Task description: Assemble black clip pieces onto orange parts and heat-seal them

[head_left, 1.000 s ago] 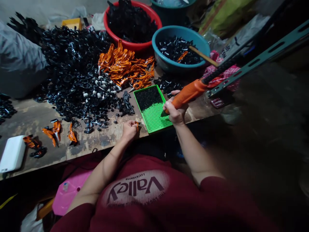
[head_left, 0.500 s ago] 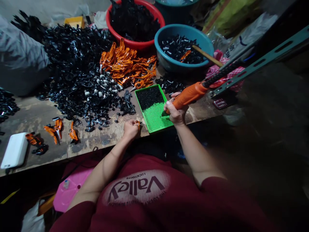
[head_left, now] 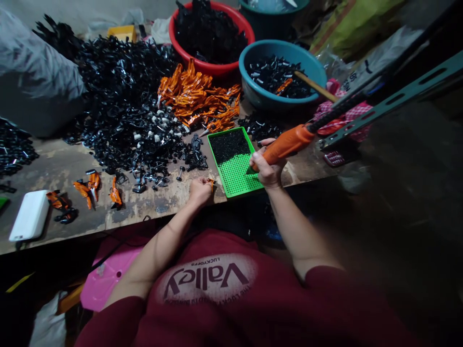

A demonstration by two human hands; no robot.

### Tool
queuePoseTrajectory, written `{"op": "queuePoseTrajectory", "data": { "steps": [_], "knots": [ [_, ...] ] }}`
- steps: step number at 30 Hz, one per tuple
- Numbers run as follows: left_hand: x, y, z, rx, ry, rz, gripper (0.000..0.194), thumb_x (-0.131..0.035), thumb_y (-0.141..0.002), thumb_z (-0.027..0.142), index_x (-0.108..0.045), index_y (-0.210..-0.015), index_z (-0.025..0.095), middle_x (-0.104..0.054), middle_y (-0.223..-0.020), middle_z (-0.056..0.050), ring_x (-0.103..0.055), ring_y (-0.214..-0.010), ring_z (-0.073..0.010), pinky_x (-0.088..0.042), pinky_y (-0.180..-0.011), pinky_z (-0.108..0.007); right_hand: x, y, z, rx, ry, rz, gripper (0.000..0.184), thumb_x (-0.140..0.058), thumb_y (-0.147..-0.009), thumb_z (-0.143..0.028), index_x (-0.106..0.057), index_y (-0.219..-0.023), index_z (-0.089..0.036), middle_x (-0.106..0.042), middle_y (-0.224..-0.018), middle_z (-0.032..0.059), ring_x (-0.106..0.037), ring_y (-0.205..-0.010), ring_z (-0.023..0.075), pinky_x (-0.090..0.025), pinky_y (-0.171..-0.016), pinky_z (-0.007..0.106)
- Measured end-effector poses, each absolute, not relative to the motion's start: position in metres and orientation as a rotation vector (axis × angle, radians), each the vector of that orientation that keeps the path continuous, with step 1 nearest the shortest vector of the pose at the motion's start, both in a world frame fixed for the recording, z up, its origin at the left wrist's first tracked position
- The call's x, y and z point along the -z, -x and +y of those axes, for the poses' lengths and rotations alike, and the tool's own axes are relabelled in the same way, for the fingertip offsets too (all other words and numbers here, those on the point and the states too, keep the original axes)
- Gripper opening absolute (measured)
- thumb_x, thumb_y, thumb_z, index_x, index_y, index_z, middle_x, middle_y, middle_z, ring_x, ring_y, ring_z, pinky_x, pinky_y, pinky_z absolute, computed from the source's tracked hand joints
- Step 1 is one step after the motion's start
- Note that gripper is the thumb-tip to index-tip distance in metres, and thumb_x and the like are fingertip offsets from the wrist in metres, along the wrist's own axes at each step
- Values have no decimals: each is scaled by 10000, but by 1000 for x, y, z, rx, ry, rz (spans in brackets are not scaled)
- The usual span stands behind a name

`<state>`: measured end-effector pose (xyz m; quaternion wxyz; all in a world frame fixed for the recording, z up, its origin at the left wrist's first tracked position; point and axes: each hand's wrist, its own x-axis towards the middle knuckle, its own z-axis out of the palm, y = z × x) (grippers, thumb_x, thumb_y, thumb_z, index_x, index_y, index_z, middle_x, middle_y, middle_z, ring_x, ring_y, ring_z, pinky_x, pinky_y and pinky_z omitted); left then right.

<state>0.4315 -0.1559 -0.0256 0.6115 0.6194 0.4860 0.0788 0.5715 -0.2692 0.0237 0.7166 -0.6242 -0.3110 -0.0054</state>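
Observation:
My right hand [head_left: 266, 167] is closed round the orange handle of a powered screwdriver [head_left: 285, 142], whose tip rests on the near right part of a green perforated tray [head_left: 237, 171]. The tray's far half is covered with small black screws [head_left: 228, 144]. My left hand [head_left: 201, 191] is closed on a small orange and black part [head_left: 211, 182] at the table's front edge, just left of the tray.
A big heap of black parts [head_left: 119, 106] and a pile of orange parts [head_left: 197, 101] lie behind. A red basin [head_left: 211, 36] and a teal basin [head_left: 282, 74] hold more black parts. A few orange parts [head_left: 88, 190] and a white box [head_left: 29, 216] sit at left.
The view has drifted slightly, so everything sits a little further right in the picture. Both hands keep their grip and their places by the tray.

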Motion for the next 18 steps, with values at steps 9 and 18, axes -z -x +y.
{"op": "queuePoseTrajectory", "data": {
  "steps": [9,18],
  "knots": [
    [15,-438,-157,-183,-1576,1140,196,-506,-578,68,-402,-447,171,-380,-423,45,-340,-441,-71,-234,-464,-211,-49,-534,-258,-73,1170,-765,379,-671,-753,-402,-478,-1038,-244,-462,-614,-62,-507,-487,110,-454,-504,261],
    [-1,-437,-160,-198,-1605,1147,255,-530,-565,1,-387,-431,166,-360,-412,57,-315,-442,-61,-215,-474,-223,-32,-504,-231,-244,1063,-843,414,-673,-763,-332,-440,-1088,-227,-488,-729,-39,-554,-586,125,-483,-568,283]
  ]
}}
